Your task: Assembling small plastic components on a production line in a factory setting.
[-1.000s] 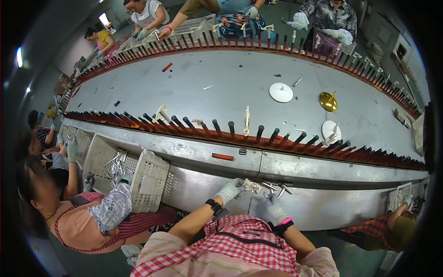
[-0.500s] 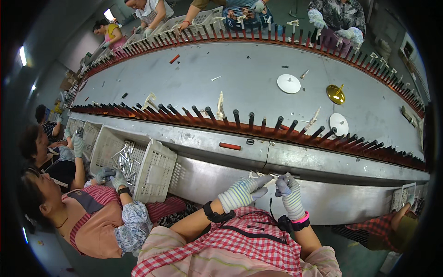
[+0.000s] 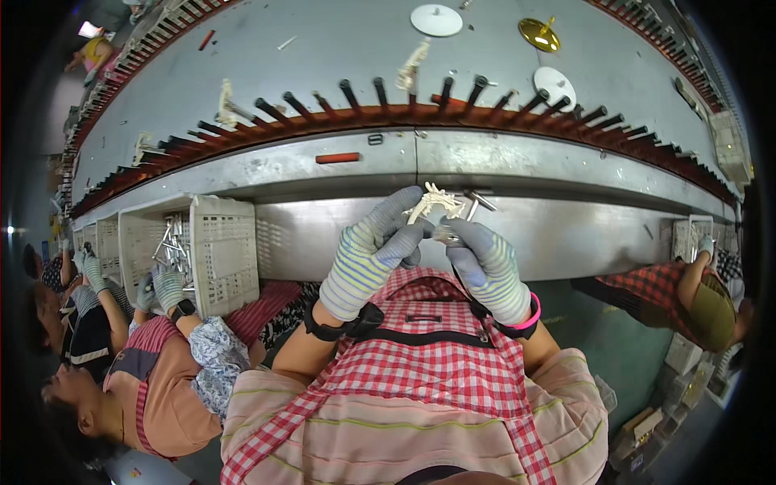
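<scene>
My left hand (image 3: 368, 252), in a striped glove with grey fingertips, closes on a small cream ornate piece (image 3: 436, 202) with a branching, carved-looking edge. My right hand (image 3: 487, 265), gloved alike, has its thumb and fingers pinched together just below and right of that piece. Something small and shiny shows at its fingertips, too small to name. Both hands are close together in front of my chest, above the near edge of the metal ledge (image 3: 558, 234). Beyond the fingers, short silvery metal rods (image 3: 482, 201) lie on the ledge.
A rack of upright black-tipped red pegs (image 3: 356, 117) curves across the table; some bear cream pieces (image 3: 414, 65). A red tube (image 3: 337, 158) lies before it. White discs (image 3: 436, 20) and a gold disc (image 3: 540, 35) lie beyond. At left, a co-worker (image 3: 145, 364) reaches into a white crate (image 3: 225, 259).
The view has tilted down and shifted, so my hands appear larger and higher. The cream piece has turned and shows more clearly between my fingers.
</scene>
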A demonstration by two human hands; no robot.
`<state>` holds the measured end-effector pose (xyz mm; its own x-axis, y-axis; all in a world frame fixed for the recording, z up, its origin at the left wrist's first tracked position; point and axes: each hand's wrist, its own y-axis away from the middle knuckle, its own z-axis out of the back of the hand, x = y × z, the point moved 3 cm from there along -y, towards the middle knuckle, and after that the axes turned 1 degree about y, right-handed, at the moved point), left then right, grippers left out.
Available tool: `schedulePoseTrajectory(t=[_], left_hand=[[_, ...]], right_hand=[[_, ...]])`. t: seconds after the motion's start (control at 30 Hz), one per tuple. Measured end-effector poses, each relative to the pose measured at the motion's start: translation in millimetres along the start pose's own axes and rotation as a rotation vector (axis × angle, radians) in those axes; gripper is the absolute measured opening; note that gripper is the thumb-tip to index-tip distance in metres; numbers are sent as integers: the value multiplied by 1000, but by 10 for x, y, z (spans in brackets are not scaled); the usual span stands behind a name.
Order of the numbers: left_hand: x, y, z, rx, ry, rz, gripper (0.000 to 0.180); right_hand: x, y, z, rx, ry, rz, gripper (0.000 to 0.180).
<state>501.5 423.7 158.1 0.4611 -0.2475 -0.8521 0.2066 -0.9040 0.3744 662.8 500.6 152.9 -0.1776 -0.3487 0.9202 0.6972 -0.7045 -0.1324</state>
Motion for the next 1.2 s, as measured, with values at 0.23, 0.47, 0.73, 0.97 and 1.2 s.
schedulePoseTrajectory(t=[0.23, 0.47, 0.73, 0.97, 1.2], left_hand=[[-5, 17, -57, -7, -222, -33, 41], [-46, -7, -29, 30, -438, -121, 45], [-81, -47, -27, 7, -483, -116, 38], [-127, -52, -18, 41, -714, -292, 43], [-77, -93, 4, 56, -742, -330, 44]], right_hand=[[-47, -21, -4, -63, -24, 36, 19], [-86, -45, -7, 18, 87, 29, 16], [-89, -114, -51, -33, -1, 28, 15], [-99, -93, -79, 12, 72, 23, 15], [-125, -81, -82, 30, 73, -75, 16]])
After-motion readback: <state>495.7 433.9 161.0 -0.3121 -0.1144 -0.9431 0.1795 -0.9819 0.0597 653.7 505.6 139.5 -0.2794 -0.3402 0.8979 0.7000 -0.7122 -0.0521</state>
